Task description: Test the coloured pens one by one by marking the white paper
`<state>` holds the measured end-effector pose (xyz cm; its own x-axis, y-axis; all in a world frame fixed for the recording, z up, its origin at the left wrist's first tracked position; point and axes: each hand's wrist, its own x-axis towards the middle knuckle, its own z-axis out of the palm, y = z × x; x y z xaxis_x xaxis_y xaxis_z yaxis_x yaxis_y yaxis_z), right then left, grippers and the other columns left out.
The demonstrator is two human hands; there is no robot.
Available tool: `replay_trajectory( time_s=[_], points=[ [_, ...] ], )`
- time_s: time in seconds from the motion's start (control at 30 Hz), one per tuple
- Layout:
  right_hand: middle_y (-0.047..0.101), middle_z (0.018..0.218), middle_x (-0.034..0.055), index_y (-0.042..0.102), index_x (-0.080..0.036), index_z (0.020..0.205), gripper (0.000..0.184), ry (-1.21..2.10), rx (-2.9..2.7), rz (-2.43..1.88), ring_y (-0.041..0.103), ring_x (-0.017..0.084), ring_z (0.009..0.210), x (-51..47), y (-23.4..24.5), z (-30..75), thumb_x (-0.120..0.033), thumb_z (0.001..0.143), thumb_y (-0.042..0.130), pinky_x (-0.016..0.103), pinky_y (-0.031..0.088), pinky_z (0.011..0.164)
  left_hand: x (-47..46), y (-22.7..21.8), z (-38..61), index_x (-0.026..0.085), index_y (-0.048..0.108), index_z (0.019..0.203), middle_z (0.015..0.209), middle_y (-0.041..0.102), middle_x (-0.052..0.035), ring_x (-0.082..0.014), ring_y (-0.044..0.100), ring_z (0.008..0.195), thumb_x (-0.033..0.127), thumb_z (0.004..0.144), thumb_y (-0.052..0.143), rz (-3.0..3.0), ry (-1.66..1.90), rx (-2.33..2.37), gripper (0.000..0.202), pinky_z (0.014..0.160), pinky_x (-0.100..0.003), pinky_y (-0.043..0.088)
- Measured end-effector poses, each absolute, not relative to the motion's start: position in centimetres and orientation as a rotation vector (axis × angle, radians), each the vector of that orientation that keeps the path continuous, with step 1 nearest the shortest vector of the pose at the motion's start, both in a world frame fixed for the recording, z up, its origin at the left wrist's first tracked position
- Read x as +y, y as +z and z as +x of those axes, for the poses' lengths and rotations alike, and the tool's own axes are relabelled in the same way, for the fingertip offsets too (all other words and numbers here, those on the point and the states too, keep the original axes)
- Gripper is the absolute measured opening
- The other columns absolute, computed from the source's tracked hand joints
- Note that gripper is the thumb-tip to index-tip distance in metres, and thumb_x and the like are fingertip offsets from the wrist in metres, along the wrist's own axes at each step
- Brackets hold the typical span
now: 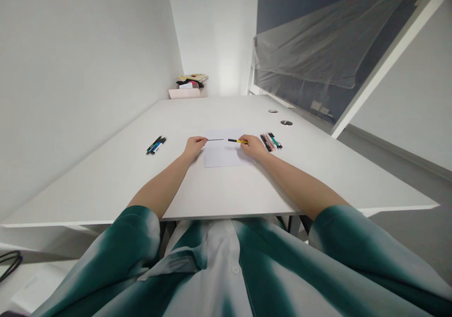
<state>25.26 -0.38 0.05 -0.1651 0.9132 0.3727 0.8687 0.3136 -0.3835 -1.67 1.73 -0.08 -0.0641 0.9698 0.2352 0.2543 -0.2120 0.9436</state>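
Pinched in the fingers of my left hand (195, 147) is a thin dark rod (215, 139) that looks like a pen refill, pointing right. My right hand (251, 146) is closed round a yellow-and-black pen (233, 140), its black end pointing left. The rod's free tip and the pen's black end face each other with a small gap between them. Both are held over a white sheet of paper (226, 159) on the table. Part of the pen is hidden by my right fingers.
On the white table (226, 190), several pens (156, 146) lie at the left, and several more pens and markers (271, 141) lie beside my right hand. Two round metal-rimmed fittings (286, 123) sit toward the right edge. Folded items (191, 83) are piled at the far end.
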Motion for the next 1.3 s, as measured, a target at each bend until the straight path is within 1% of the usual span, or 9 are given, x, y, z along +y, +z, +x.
replay_trajectory(
  time_s=[0.17,0.27,0.4,0.57,0.67,0.77,0.97,1.13,1.3],
  points=[
    [0.074,0.099,0.0086,0.071,-0.019,0.109,0.031,0.134,-1.82,-1.788,0.065,0.02,0.085,-0.3,0.3,25.7,-0.019,0.084,0.053,0.026,0.046,0.071,2.4,-0.1,-3.1,0.012,0.073,0.073,0.059,0.058,-0.0016,-0.0138,0.05,0.062,0.034,0.063,0.073,1.321,1.49,1.441,0.024,0.061,-0.028,0.039],
    [0.074,0.102,0.0095,0.072,-0.019,0.111,0.033,0.12,-1.918,-1.733,0.065,0.021,0.089,-0.2,0.1,25.5,-0.017,0.084,0.053,0.027,0.046,0.075,2.5,-0.3,-3.3,0.011,0.073,0.073,0.06,0.059,-0.0021,-0.0139,0.051,0.063,0.034,0.062,0.073,1.32,1.499,1.436,0.025,0.062,-0.028,0.04],
    [0.073,0.107,0.0115,0.076,-0.017,0.108,0.031,0.019,-2.121,-1.627,0.062,0.024,0.098,-0.3,-0.1,24.7,-0.017,0.086,0.054,0.03,0.044,0.086,2.0,-0.5,-2.4,0.012,0.075,0.074,0.065,0.065,-0.0038,-0.015,0.054,0.066,0.034,0.061,0.074,1.491,1.306,1.335,0.026,0.069,-0.03,0.044],
    [0.07,0.107,0.0144,0.077,-0.017,0.108,0.032,-0.054,-2.237,-1.67,0.06,0.028,0.1,-0.3,-0.4,24.2,-0.02,0.088,0.053,0.034,0.043,0.086,1.1,-0.4,-1.1,0.013,0.077,0.081,0.075,0.072,-0.0058,-0.0177,0.059,0.074,0.034,0.064,0.074,1.707,1.04,1.277,0.027,0.076,-0.032,0.045],
    [0.069,0.108,0.0147,0.076,-0.017,0.111,0.032,0.0,-2.27,-1.668,0.059,0.028,0.099,-0.3,-0.6,24.3,-0.021,0.086,0.055,0.036,0.043,0.087,0.8,-0.3,-0.7,0.013,0.078,0.082,0.075,0.072,-0.0058,-0.0182,0.06,0.075,0.033,0.067,0.072,1.777,1.014,1.285,0.026,0.078,-0.032,0.045],
    [0.068,0.109,0.0126,0.073,-0.017,0.115,0.034,0.022,-2.275,-1.485,0.058,0.026,0.101,-0.5,-0.6,24.1,-0.022,0.085,0.057,0.036,0.043,0.091,0.7,-0.4,-0.4,0.012,0.078,0.083,0.075,0.072,-0.0056,-0.0187,0.06,0.075,0.034,0.068,0.07,1.836,1.004,1.305,0.027,0.076,-0.032,0.045],
    [0.069,0.102,0.0103,0.074,-0.017,0.103,0.025,-0.042,-2.388,-1.129,0.057,0.023,0.097,-1.1,-0.5,22.8,-0.028,0.087,0.059,0.035,0.039,0.091,0.3,-0.3,0.4,0.012,0.078,0.089,0.079,0.074,-0.0061,-0.0183,0.061,0.076,0.037,0.072,0.067,1.943,0.974,1.224,0.032,0.076,-0.031,0.046],
    [0.072,0.095,0.0099,0.076,-0.016,0.095,0.022,-0.083,-2.437,-1.211,0.058,0.022,0.092,-1.4,-0.1,22.5,-0.021,0.089,0.055,0.031,0.038,0.084,0.3,-0.5,0.5,0.012,0.078,0.09,0.082,0.075,-0.0067,-0.0187,0.062,0.077,0.035,0.074,0.064,2.0,0.956,1.218,0.031,0.077,-0.031,0.047],
    [0.071,0.093,0.0118,0.079,-0.017,0.091,0.022,-0.129,-2.437,-1.388,0.057,0.025,0.094,-1.8,0.4,22.9,-0.021,0.087,0.057,0.033,0.038,0.083,0.8,-0.6,-0.2,0.013,0.078,0.086,0.084,0.075,-0.0074,-0.0196,0.063,0.078,0.029,0.073,0.063,1.933,1.03,1.358,0.025,0.079,-0.032,0.047]
  ],
)
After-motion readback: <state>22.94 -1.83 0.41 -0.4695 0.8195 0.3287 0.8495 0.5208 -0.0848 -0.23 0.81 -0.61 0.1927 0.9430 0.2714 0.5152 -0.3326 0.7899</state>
